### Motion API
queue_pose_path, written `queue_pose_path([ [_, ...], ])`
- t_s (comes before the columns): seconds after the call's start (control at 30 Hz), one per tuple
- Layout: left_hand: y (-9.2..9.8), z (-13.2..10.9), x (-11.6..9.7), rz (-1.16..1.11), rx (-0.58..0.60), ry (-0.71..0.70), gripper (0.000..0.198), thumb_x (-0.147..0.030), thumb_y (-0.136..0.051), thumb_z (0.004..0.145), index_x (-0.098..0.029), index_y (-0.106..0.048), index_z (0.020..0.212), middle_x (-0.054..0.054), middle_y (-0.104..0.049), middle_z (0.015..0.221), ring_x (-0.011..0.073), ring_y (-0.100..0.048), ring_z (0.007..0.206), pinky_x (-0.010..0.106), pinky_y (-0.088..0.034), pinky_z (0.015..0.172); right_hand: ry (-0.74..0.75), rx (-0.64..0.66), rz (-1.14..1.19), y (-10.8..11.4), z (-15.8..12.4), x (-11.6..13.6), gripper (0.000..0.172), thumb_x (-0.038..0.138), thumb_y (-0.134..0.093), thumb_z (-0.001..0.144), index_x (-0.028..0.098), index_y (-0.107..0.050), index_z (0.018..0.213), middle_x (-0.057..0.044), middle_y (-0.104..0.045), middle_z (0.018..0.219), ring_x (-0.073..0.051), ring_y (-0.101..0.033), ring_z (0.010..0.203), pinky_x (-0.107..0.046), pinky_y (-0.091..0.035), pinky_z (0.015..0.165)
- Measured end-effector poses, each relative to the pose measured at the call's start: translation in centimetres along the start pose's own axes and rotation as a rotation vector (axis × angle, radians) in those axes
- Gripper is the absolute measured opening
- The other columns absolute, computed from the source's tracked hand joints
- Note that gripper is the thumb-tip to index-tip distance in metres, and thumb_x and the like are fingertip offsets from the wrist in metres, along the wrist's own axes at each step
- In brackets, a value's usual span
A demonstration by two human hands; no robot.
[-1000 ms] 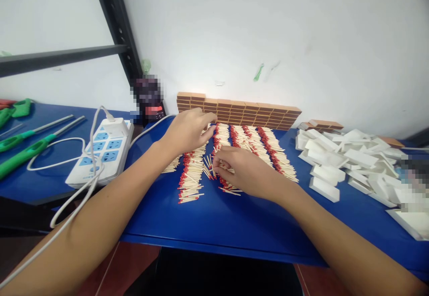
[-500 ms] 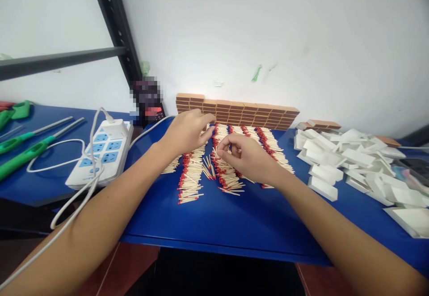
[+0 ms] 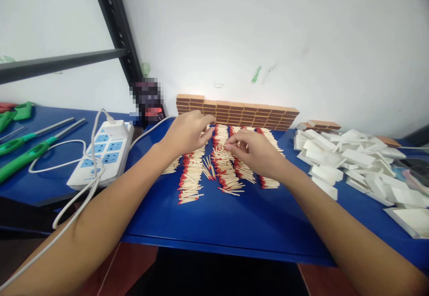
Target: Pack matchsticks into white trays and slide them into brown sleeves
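Red-tipped matches [image 3: 191,175] lie in several long rows on the blue tabletop [image 3: 214,220]. My left hand [image 3: 187,130] hovers over the far end of the left rows, fingers curved and the thumb apart from the index finger. No held thing shows there. Over the middle rows, my right hand [image 3: 256,150] has its thumb and index finger pinched together just above a fanned heap of matches [image 3: 223,155]. Whatever is between those fingertips is too small to make out. A few loose matches [image 3: 209,168] lie between two rows.
Stacked matchboxes [image 3: 234,112] form a low wall behind the rows. White inner box trays [image 3: 360,157] are heaped on the right. At left lie a white power strip [image 3: 105,153] with cables and green-handled lighters [image 3: 33,157]. A black metal post [image 3: 117,27] rises behind.
My right hand has shifted slightly right and away from me, its fingertips drawing closer together. More of the matches beneath it now shows. My left hand has stayed nearly still.
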State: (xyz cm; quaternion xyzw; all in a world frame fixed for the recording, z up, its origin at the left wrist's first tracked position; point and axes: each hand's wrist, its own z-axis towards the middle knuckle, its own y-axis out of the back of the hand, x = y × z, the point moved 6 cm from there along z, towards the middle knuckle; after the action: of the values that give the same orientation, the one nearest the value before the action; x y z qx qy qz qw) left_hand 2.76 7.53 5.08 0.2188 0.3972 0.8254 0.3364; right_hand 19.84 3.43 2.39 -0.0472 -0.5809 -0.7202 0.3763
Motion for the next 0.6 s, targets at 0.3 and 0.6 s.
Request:
queue_pose_path([
  [0.3,-0.1,0.0,0.2,-0.007,0.003,0.022,0.027,-0.029,-0.057,0.099,-0.017,-0.074,0.116,0.008,-0.075,0.088,0.0249,-0.069,0.087,0.036,-0.052,0.074,0.019,-0.075,0.132,-1.1,-0.2,0.7,0.013,0.028,-0.065,0.094,0.021,-0.075,0.091,-0.002,-0.064,0.082,-0.015,-0.05,0.068,-0.031,-0.039,0.066],
  [0.6,-0.1,0.1,0.2,0.0,0.019,0.02,0.027,-0.03,-0.056,0.099,-0.017,-0.073,0.116,0.008,-0.075,0.087,0.0248,-0.069,0.087,0.036,-0.051,0.074,-0.134,-0.19,0.49,0.5,0.2,-0.5,0.017,0.035,-0.073,0.086,0.019,-0.069,0.086,-0.004,-0.071,0.084,-0.017,-0.063,0.076,-0.032,-0.051,0.072],
])
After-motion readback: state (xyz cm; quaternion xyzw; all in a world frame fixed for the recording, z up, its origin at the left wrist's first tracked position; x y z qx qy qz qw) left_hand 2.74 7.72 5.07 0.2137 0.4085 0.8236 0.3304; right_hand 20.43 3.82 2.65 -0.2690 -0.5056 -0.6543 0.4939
